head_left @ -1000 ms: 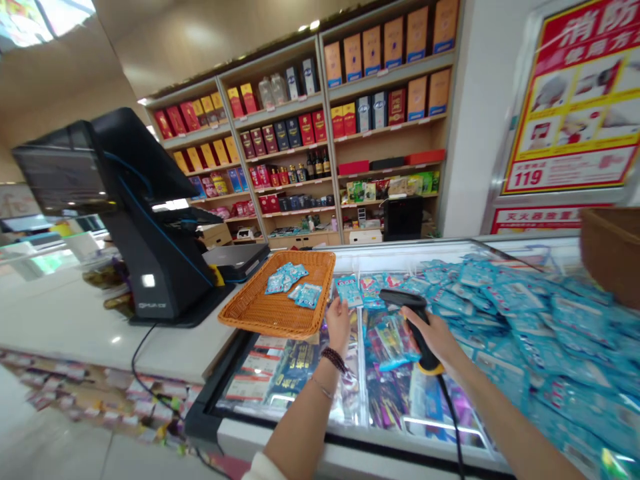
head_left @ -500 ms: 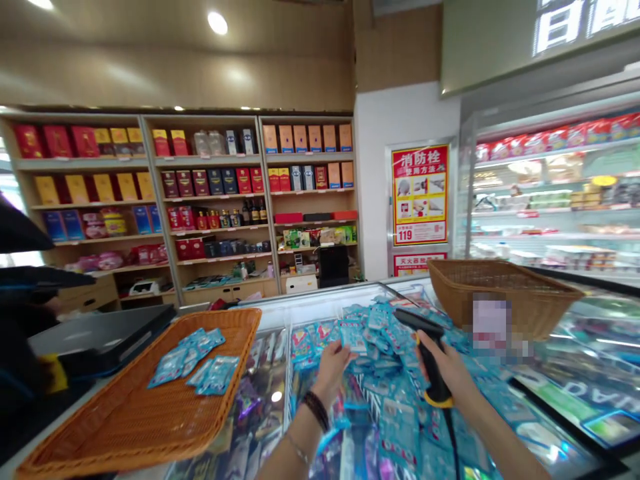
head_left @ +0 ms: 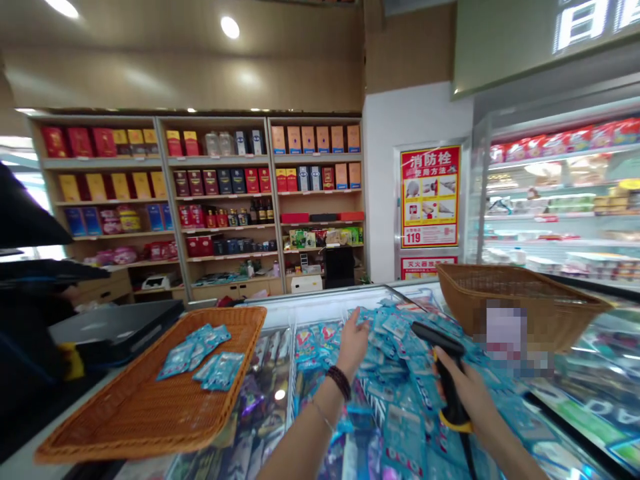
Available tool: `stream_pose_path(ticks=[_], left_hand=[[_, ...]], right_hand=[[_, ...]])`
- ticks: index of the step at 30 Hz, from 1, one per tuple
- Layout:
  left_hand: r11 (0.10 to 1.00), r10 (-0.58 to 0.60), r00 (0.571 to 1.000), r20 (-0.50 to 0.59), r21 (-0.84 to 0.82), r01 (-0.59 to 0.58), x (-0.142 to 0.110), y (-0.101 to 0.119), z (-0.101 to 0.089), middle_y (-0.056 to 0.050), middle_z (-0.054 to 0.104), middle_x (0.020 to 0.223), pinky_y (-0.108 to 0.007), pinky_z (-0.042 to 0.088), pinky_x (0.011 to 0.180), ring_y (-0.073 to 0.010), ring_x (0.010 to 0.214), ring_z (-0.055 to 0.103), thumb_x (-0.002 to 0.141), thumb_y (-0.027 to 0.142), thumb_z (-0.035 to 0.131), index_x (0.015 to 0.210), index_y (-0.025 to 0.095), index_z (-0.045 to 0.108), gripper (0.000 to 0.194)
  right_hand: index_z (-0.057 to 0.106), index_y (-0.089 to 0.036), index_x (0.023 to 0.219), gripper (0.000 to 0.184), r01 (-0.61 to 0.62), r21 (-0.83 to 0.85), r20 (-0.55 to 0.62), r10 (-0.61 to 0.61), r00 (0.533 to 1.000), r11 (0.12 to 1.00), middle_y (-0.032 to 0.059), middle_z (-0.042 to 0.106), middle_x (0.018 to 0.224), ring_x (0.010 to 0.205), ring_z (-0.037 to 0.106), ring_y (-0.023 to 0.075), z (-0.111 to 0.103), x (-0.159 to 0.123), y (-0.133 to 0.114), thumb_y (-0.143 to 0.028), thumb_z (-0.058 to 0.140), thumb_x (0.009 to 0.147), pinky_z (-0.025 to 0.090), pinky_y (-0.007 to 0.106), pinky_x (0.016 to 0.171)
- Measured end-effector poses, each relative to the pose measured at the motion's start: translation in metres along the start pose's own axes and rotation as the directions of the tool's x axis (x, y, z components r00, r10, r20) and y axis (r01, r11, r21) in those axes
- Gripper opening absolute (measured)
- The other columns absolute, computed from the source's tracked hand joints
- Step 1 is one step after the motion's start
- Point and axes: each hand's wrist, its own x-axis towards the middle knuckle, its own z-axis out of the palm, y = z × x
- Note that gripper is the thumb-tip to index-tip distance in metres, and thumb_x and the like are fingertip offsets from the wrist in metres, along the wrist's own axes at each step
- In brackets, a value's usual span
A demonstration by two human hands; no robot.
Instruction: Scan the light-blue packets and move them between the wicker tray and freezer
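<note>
My left hand (head_left: 353, 347) hangs open, fingers spread, right over a heap of blue foil packets (head_left: 395, 407) in the glass-topped freezer chest (head_left: 320, 315). It holds nothing. My right hand (head_left: 467, 393) is closed around a black handheld barcode scanner (head_left: 449, 377) with a yellow band, and its cable (head_left: 469, 453) runs downward. The scanner's head points left over the packets. On the woven orange tray (head_left: 115, 403) at lower left lie several blue packets (head_left: 200, 360), out of reach of both hands' fingers.
A dark checkout terminal (head_left: 115, 327) stands at left behind the tray. A second wicker basket (head_left: 520, 300) sits on the freezer at right, partly covered by a blurred patch. Wooden shelves of boxed goods (head_left: 200, 200) and a chilled display case (head_left: 560, 200) stand behind.
The view has swung right since the oldest frame, moving the tray to lower left. My left hand has moved up and right, and no packet now shows at its fingers.
</note>
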Motion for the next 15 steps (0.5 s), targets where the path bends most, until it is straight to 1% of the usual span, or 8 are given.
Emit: stream_pose_path(ticks=[1, 3, 6, 8, 10, 12, 13, 15], left_hand=[[0.998, 0.036, 0.999, -0.036, 0.045, -0.034, -0.002, 0.005, -0.016, -0.015, 0.072, 0.129, -0.037, 0.05, 0.106, -0.0267, 0.121, 0.067, 0.08, 0.024, 0.074, 0.136, 0.016, 0.064, 0.057], [0.985, 0.084, 0.992, -0.092, 0.16, -0.069, -0.005, 0.014, -0.054, -0.014, 0.076, 0.117, -0.035, 0.054, 0.098, -0.0233, 0.107, 0.072, 0.084, 0.021, 0.07, 0.135, 0.015, 0.064, 0.052], [0.934, 0.135, 0.973, -0.185, 0.351, -0.063, -0.01, 0.027, -0.124, -0.013, 0.078, 0.107, -0.034, 0.057, 0.089, -0.0205, 0.094, 0.073, 0.084, 0.016, 0.066, 0.128, 0.014, 0.069, 0.044], [0.864, 0.184, 0.949, -0.254, 0.503, -0.033, -0.016, 0.037, -0.173, -0.014, 0.077, 0.113, -0.034, 0.057, 0.091, -0.0203, 0.097, 0.073, 0.084, 0.012, 0.062, 0.122, 0.013, 0.071, 0.04], [0.797, 0.215, 0.922, -0.322, 0.603, 0.025, -0.027, 0.047, -0.219, -0.017, 0.073, 0.124, -0.035, 0.054, 0.099, -0.0221, 0.107, 0.071, 0.083, 0.008, 0.06, 0.119, 0.011, 0.071, 0.038], [0.69, 0.202, 0.911, -0.36, 0.712, 0.128, -0.04, 0.058, -0.258, -0.019, 0.07, 0.131, -0.037, 0.049, 0.106, -0.0246, 0.117, 0.068, 0.083, 0.009, 0.06, 0.12, 0.01, 0.07, 0.038], [0.581, 0.184, 0.915, -0.359, 0.791, 0.194, -0.047, 0.064, -0.275, -0.019, 0.069, 0.133, -0.037, 0.047, 0.108, -0.0253, 0.122, 0.065, 0.085, 0.011, 0.061, 0.123, 0.011, 0.069, 0.039], [0.37, 0.126, 0.922, -0.367, 0.879, 0.299, -0.061, 0.072, -0.302, -0.019, 0.067, 0.136, -0.037, 0.044, 0.111, -0.0267, 0.129, 0.061, 0.086, 0.015, 0.062, 0.128, 0.012, 0.066, 0.041]], right_hand=[[0.063, -0.02, 0.078, 0.051, -0.006, 0.018, 0.025, 0.005, 1.0, 1.0, -0.0025, 0.062, 0.056, 0.037, 0.051, 0.012, 0.012, -0.003, 0.001, -0.065, 0.081, 0.063, 0.04, 0.025, 0.034], [0.063, -0.02, 0.079, 0.051, -0.017, 0.049, 0.107, 0.012, 0.994, 0.999, -0.0024, 0.063, 0.056, 0.037, 0.051, 0.0117, 0.039, -0.008, 0.003, -0.065, 0.081, 0.063, 0.039, 0.025, 0.034], [0.063, -0.02, 0.077, 0.05, -0.044, 0.083, 0.237, 0.023, 0.971, 0.996, -0.0026, 0.062, 0.056, 0.036, 0.05, 0.011, 0.082, -0.02, 0.01, -0.063, 0.083, 0.063, 0.038, 0.024, 0.033], [0.063, -0.02, 0.077, 0.05, -0.069, 0.098, 0.308, 0.035, 0.951, 0.993, -0.003, 0.061, 0.056, 0.034, 0.049, 0.0104, 0.11, -0.03, 0.015, -0.063, 0.084, 0.062, 0.038, 0.024, 0.031], [0.062, -0.021, 0.076, 0.049, -0.097, 0.11, 0.377, 0.049, 0.925, 0.989, -0.003, 0.061, 0.056, 0.033, 0.049, 0.0103, 0.135, -0.042, 0.02, -0.063, 0.084, 0.063, 0.038, 0.024, 0.03], [0.061, -0.021, 0.076, 0.047, -0.13, 0.118, 0.447, 0.065, 0.892, 0.984, -0.003, 0.061, 0.057, 0.034, 0.05, 0.0106, 0.155, -0.053, 0.025, -0.06, 0.084, 0.065, 0.039, 0.024, 0.03], [0.061, -0.022, 0.077, 0.046, -0.15, 0.119, 0.471, 0.077, 0.879, 0.982, -0.003, 0.061, 0.057, 0.035, 0.051, 0.0109, 0.163, -0.058, 0.028, -0.06, 0.084, 0.065, 0.04, 0.024, 0.03], [0.062, -0.022, 0.077, 0.046, -0.184, 0.117, 0.488, 0.104, 0.866, 0.976, -0.0034, 0.06, 0.056, 0.034, 0.049, 0.0107, 0.175, -0.064, 0.036, -0.059, 0.085, 0.065, 0.039, 0.024, 0.029]])
